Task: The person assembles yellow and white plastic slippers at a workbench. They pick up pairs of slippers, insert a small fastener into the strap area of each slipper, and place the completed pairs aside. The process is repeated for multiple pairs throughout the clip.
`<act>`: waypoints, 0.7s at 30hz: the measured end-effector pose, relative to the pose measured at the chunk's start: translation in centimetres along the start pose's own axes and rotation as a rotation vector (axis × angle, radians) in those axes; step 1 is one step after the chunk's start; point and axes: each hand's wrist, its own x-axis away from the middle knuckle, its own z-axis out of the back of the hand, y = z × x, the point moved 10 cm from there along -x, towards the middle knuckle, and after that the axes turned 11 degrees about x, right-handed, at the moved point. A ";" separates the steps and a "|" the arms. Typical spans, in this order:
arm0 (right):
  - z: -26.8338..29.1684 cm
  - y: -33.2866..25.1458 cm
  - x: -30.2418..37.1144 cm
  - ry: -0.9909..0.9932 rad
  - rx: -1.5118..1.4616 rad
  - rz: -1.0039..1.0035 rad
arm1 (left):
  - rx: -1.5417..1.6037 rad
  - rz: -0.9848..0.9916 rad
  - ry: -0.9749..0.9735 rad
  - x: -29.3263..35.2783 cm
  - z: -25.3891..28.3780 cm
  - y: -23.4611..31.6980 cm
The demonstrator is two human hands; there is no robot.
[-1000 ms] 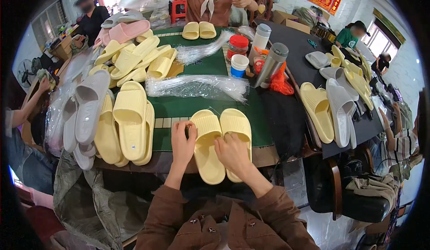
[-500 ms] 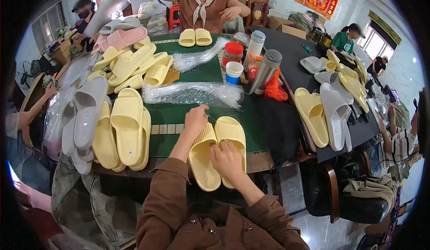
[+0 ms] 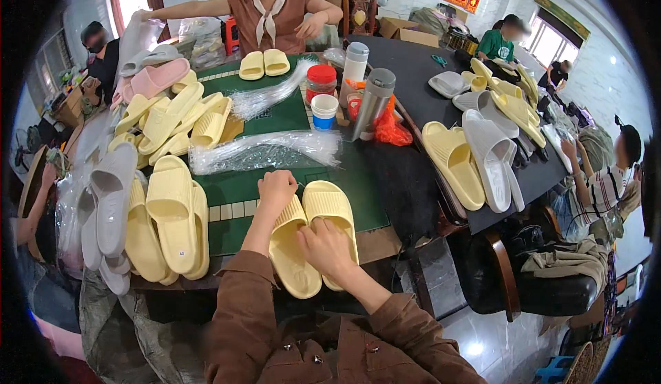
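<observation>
A pair of pale yellow slide slippers (image 3: 332,204) lies side by side at the table's near edge, toes away from me. My right hand (image 3: 325,248) is closed on the pair where the two straps meet, its fingertips hidden in the foot openings. Just beyond the left slipper's strap, my left hand (image 3: 277,190) is closed with its fingers bent in; whatever it pinches is too small or hidden to make out. Past my left hand, a bundle of clear plastic strands (image 3: 268,150) lies on the green mat (image 3: 361,191).
Yellow slippers (image 3: 170,208) and grey slippers (image 3: 113,177) are stacked on the left. Beyond the mat stand a paper cup (image 3: 323,112), a red-lidded jar (image 3: 321,81) and a steel flask (image 3: 375,102). More slippers (image 3: 454,167) cover the right table. A co-worker (image 3: 265,12) stands opposite.
The whole view has shifted, so the table things appear farther left. My left hand has drawn slightly in toward the straps; my right hand keeps its grip on the slippers.
</observation>
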 end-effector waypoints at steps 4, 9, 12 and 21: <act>0.0 0.3 0.0 0.014 -0.007 -0.015 | 0.254 -0.111 0.169 0.6 2.0 1.4; -0.8 0.8 -0.4 -0.066 0.025 -0.066 | 0.576 -0.099 0.400 3.5 6.4 2.3; -0.5 0.6 -0.3 -0.069 0.006 -0.034 | 0.836 -0.039 0.355 4.1 5.1 1.6; 2.4 4.1 -1.5 -0.536 -0.582 -0.301 | 0.928 0.023 0.358 5.4 4.6 0.8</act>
